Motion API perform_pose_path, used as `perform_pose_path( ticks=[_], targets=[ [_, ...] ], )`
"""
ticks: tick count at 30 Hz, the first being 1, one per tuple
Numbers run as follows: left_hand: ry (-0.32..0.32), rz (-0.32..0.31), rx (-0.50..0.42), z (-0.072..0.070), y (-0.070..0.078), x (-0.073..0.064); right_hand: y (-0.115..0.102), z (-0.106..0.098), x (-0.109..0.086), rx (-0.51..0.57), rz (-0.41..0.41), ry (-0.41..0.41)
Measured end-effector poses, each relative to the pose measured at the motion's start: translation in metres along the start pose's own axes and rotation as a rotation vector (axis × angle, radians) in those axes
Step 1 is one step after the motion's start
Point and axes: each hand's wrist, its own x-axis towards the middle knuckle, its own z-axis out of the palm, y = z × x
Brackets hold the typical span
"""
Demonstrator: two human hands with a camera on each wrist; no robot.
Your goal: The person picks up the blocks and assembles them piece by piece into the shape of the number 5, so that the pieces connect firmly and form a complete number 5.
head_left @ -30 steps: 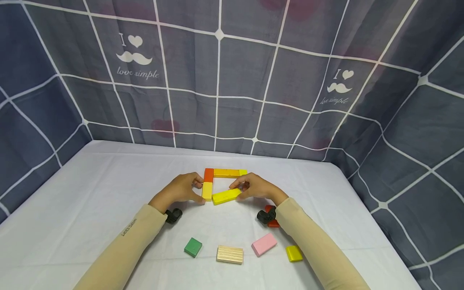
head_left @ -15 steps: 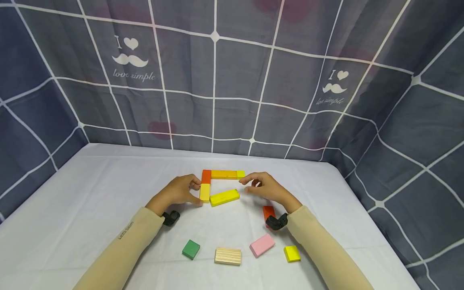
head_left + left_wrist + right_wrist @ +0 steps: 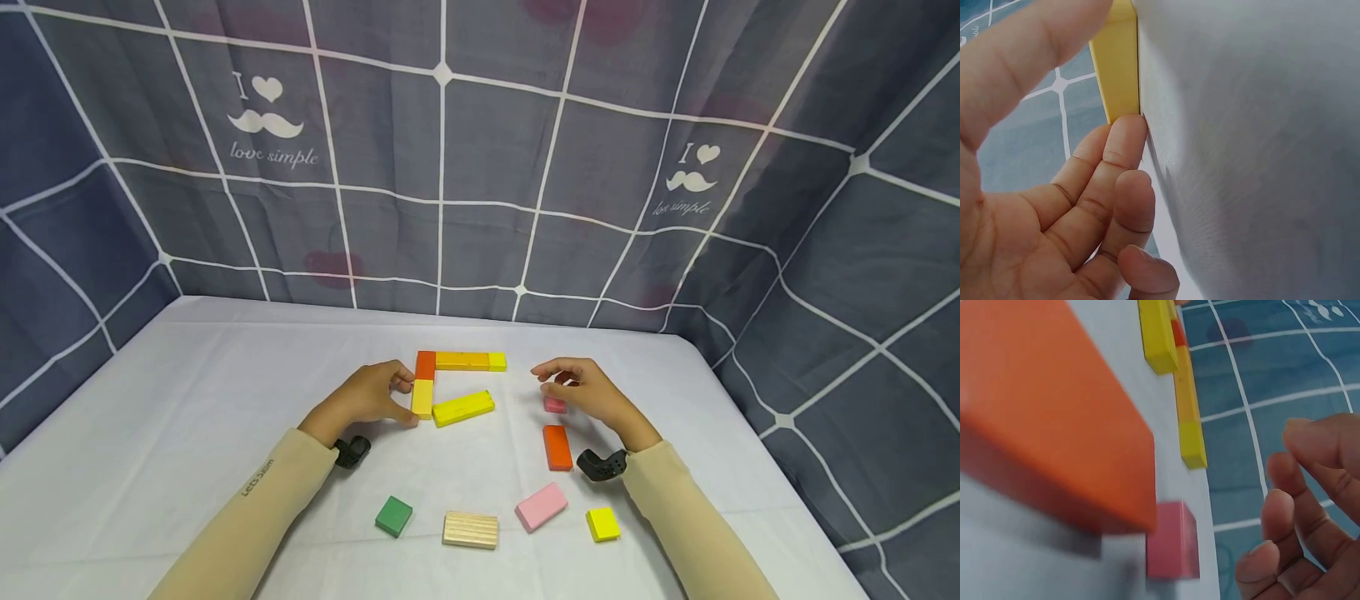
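Observation:
In the head view my left hand [image 3: 369, 393] holds a light yellow block [image 3: 423, 400], thumb at its near end and fingers toward its far end. The left wrist view shows the yellow block [image 3: 1116, 69] between thumb and fingers. It meets an orange-red block [image 3: 425, 365], from which a long amber block [image 3: 462, 361] and a small yellow block [image 3: 497, 362] run rightward. Slanted beside them lies a bright yellow long block [image 3: 463, 408]. My right hand [image 3: 588, 390] hovers with loosely curled fingers, nothing in them, above a partly hidden small pink block [image 3: 555, 405].
An orange block [image 3: 557, 447] lies by the right wrist. Nearer me are a green block [image 3: 393, 516], a bare wood block [image 3: 470, 530], a light pink block [image 3: 542, 507] and a yellow square block [image 3: 603, 524]. A grey curtain [image 3: 495, 150] stands behind the white table [image 3: 247, 358].
My right hand has let go of the bright yellow long block and moved right, over the small pink block. The left hand stays at the light yellow block.

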Motion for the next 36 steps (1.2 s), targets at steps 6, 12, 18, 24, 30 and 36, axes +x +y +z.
perform_pose_path(
  ticks=[6,12,18,24,30,36],
  targets=[
    [0.000,-0.009,-0.006,0.000,0.000,0.000,0.017,-0.009,-0.007,0.047,0.059,0.000],
    [-0.003,-0.020,-0.004,0.001,0.002,0.001,0.029,-0.017,-0.012,0.076,0.115,-0.023],
    [-0.001,-0.029,-0.002,0.001,0.003,0.000,0.041,-0.020,-0.013,0.079,0.131,-0.063],
    [0.001,-0.039,-0.004,0.001,0.000,-0.002,0.047,-0.019,-0.014,0.071,0.115,-0.078],
    [0.000,-0.036,-0.007,0.001,0.000,-0.003,0.048,-0.014,-0.013,0.026,0.149,-0.056],
    [0.003,-0.036,-0.006,0.002,0.003,-0.002,0.045,-0.013,-0.013,0.006,0.146,-0.026]
  ],
)
